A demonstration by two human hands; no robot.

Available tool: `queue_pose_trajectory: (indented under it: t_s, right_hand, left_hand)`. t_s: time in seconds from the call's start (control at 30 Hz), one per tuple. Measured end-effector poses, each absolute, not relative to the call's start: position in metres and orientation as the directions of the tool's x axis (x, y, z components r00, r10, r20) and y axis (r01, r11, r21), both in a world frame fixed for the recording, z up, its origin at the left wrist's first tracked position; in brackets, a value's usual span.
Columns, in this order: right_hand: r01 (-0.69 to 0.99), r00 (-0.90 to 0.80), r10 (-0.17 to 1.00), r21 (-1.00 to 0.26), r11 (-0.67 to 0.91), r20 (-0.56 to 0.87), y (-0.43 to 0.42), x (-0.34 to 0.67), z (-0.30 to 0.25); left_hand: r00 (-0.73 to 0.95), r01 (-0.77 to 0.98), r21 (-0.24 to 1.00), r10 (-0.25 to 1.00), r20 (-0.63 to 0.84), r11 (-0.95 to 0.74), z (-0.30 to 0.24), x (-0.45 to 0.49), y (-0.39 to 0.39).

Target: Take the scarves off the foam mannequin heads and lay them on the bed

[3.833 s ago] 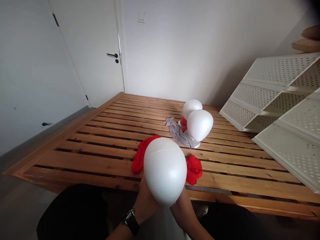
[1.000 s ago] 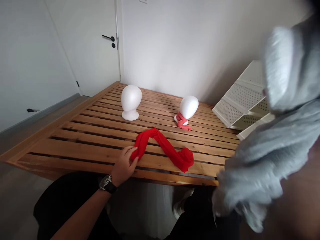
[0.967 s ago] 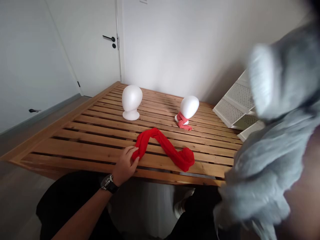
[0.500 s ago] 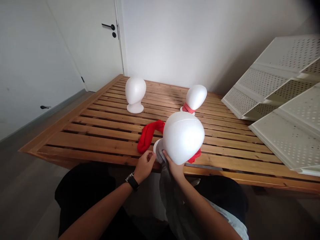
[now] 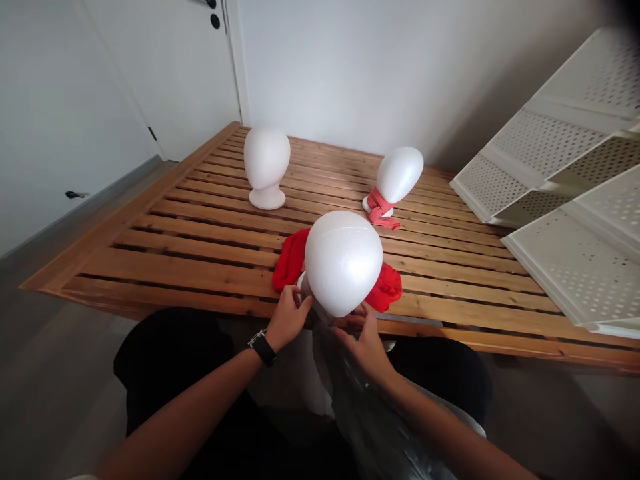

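Note:
A white foam mannequin head (image 5: 343, 260) stands at the near edge of the wooden slatted bed frame (image 5: 200, 247). My left hand (image 5: 289, 319), with a wristwatch, grips its neck on the left. My right hand (image 5: 363, 337) holds a grey scarf (image 5: 360, 407) just under the head; the scarf hangs down over my lap. A red scarf (image 5: 387, 288) lies on the slats behind the head, mostly hidden by it.
Two more white foam heads stand farther back: a bare head (image 5: 266, 163) at the left and another head (image 5: 399, 175) tilted, with a pink scarf (image 5: 381, 208) around its neck. White perforated shelf panels (image 5: 565, 180) lean at the right. A white door (image 5: 170, 73) is behind.
The grey scarf was swung close past the camera, then a foam head came to the near edge. Since half a second ago my right hand has slid down onto the scarf below the head.

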State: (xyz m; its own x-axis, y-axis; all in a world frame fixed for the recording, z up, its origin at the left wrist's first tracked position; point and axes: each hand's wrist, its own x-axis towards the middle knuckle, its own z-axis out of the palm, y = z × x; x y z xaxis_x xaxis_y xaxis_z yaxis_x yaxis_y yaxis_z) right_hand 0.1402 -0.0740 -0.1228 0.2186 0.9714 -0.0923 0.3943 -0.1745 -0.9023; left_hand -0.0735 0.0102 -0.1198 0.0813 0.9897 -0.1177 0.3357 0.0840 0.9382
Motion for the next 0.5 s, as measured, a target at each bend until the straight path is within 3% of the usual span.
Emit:
queue_pose_trajectory:
  t_s: [0.13,0.23,0.3,0.4,0.5]
  right_hand:
    - [0.629,0.134,0.942,-0.708,-0.321,-0.309,-0.12,0.173,-0.117]
    - [0.851,0.063,0.933,-0.47,-0.236,-0.354,-0.142,0.195,-0.107]
    - [0.903,-0.011,0.913,-0.397,-0.166,-0.408,-0.15,0.199,-0.103]
    - [0.821,-0.104,0.845,-0.525,-0.224,-0.524,-0.149,0.181,-0.104]
    - [0.572,-0.237,0.788,-0.737,-0.359,-0.568,-0.134,0.139,-0.104]
  left_hand:
    - [0.248,0.361,0.925,0.944,-0.217,0.118,-0.115,-0.081,-0.011]
    - [0.357,0.433,0.895,0.891,-0.28,0.108,-0.112,-0.085,-0.026]
    - [0.398,0.455,0.885,0.867,-0.3,0.098,-0.115,-0.086,-0.032]
    - [0.459,0.435,0.896,0.835,-0.305,0.088,-0.124,-0.084,-0.035]
    - [0.539,0.426,0.896,0.759,-0.364,0.127,-0.127,-0.082,-0.033]
